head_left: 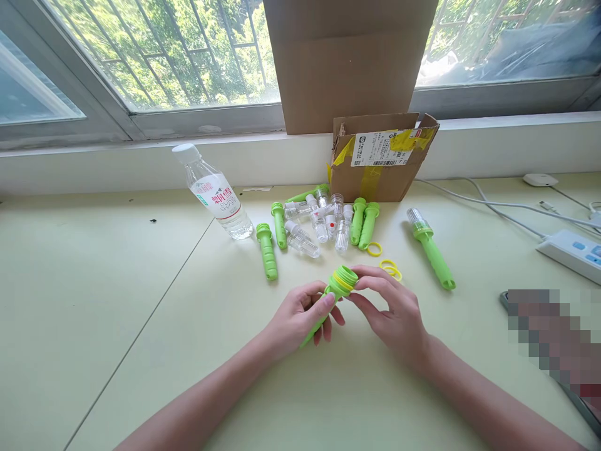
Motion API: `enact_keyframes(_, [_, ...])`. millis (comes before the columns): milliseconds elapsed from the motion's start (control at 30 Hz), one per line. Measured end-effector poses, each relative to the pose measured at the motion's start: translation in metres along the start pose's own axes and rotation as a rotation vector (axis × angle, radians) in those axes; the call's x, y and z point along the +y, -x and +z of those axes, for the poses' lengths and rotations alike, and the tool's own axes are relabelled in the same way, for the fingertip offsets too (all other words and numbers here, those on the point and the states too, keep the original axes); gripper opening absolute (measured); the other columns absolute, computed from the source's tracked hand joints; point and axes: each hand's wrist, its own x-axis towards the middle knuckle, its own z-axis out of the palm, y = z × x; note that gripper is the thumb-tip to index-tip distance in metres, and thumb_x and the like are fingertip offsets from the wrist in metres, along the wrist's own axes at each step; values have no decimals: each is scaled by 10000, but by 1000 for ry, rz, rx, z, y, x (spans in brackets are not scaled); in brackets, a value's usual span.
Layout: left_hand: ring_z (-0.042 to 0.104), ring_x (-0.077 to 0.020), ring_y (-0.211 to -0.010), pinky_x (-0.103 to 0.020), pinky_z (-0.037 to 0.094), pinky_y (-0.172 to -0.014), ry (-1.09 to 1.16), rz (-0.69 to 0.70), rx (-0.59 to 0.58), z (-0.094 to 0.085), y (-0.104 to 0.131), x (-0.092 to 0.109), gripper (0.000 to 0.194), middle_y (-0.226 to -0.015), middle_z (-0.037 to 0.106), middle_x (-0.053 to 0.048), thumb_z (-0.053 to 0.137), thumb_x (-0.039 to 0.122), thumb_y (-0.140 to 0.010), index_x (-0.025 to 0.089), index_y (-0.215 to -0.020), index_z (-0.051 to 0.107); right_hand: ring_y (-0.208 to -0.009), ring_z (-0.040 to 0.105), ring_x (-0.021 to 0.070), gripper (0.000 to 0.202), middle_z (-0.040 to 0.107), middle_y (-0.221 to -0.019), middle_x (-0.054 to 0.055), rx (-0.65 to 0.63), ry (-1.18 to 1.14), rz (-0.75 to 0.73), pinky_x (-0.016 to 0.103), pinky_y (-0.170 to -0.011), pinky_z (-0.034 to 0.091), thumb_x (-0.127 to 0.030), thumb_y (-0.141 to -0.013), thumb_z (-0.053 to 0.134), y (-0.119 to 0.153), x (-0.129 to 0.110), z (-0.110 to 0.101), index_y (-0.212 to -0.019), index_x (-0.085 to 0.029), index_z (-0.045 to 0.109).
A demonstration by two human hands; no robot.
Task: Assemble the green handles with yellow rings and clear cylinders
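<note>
My left hand (307, 313) is wrapped round a green plastic handle (332, 289), its wide threaded end tilted up and to the right. Around that threaded neck sits a yellow ring (344, 281). The fingers of my right hand (392, 307) are bent in against the ring and the rim from the right side. Just beyond lie loose yellow rings (389, 266) and another ring (374, 249). Further back are several green handles (267, 252) and a cluster of clear plastic tubes (303, 241). To the right, one green handle (434, 254) has a clear cap on its end.
A water bottle (218, 199) stands at the back left. An open cardboard box (370, 178) is by the window wall, before a tall cardboard sheet (347, 69). White cables (493, 205) and a power strip (573, 254) lie on the right, with a partly blurred phone (504, 302) nearer.
</note>
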Motion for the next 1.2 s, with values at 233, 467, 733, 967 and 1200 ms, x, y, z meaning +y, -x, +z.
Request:
enact_keyframes(233, [435, -57, -437, -183, 334, -400, -5, -28, -24, -1, 1, -1, 381, -680, 560, 9, 370, 509, -952, 167, -904, 531, -935, 663, 176, 221, 678, -1021, 82, -24, -26, 48, 326, -808, 564, -90, -798, 677, 0, 0, 0, -960, -215, 596])
enact_keyframes(467, [390, -50, -410, -183, 304, -390, -20, -83, -38, -2, 3, 1, 395, -625, 505, 36, 322, 542, -954, 184, -899, 479, -949, 669, 185, 241, 675, -1036, 100, -42, -50, 36, 318, -814, 566, -109, -772, 712, 0, 0, 1, -950, -208, 582])
enact_keyframes(733, [362, -29, -378, -162, 303, -391, -36, -91, -35, -1, 3, 0, 302, -600, 540, 74, 551, 471, -887, 211, -960, 415, -983, 667, 195, 246, 681, -1068, 107, -51, -45, 7, 327, -811, 568, -88, -790, 678, 1, -1, 1, -965, -220, 565])
enact_keyframes(967, [578, -100, -466, -199, 403, -420, 75, -61, 10, -1, 1, 1, 316, -798, 690, -65, 583, 461, -862, 162, -928, 503, -952, 675, 194, 187, 686, -1045, 93, -42, -32, 19, 327, -768, 574, -93, -811, 641, -1, -1, 0, -931, -226, 585])
enact_keyframes(1200, [601, -120, -541, -210, 438, -452, 35, -37, 1, 1, 1, 3, 396, -833, 670, -84, 524, 498, -884, 132, -1009, 612, -911, 684, 182, 191, 686, -1027, 88, 2, -7, 13, 313, -765, 571, -60, -811, 627, -1, 0, -1, -908, -221, 594])
